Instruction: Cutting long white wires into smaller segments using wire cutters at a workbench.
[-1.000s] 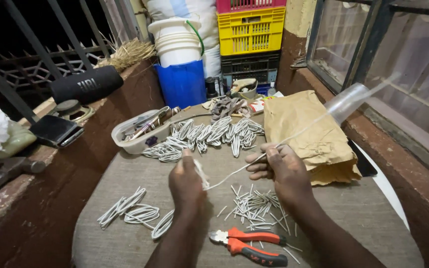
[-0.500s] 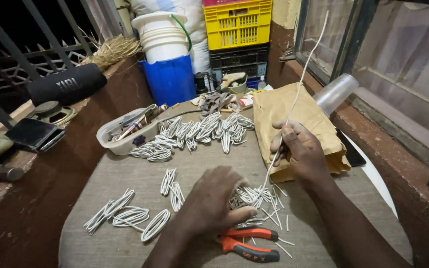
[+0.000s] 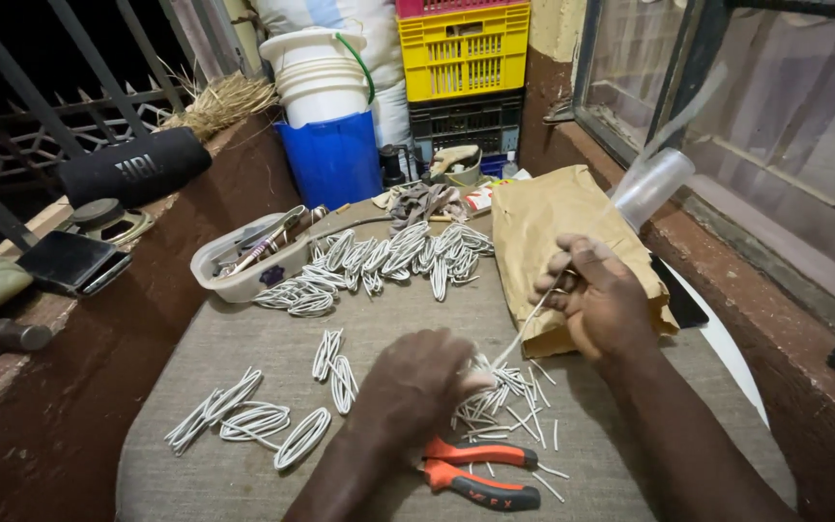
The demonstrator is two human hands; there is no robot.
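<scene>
My right hand grips a long white wire that runs down to my left hand and rises blurred toward the window. My left hand rests with closed fingers on a pile of short white wire pieces on the grey cloth-covered table, pinching the wire's lower end. Red-handled pliers lie just below that hand. Looped white wire bundles lie to the left, and many more bundles are heaped farther back.
A brown paper bag and a clear plastic cup sit at the right. A plastic tray of tools is at back left, with a blue and white bucket, stacked crates, a black speaker and a phone.
My left hand came down from holding the wire onto the pile of short pieces. My right hand swung the long wire upward, then lowered toward the paper bag.
</scene>
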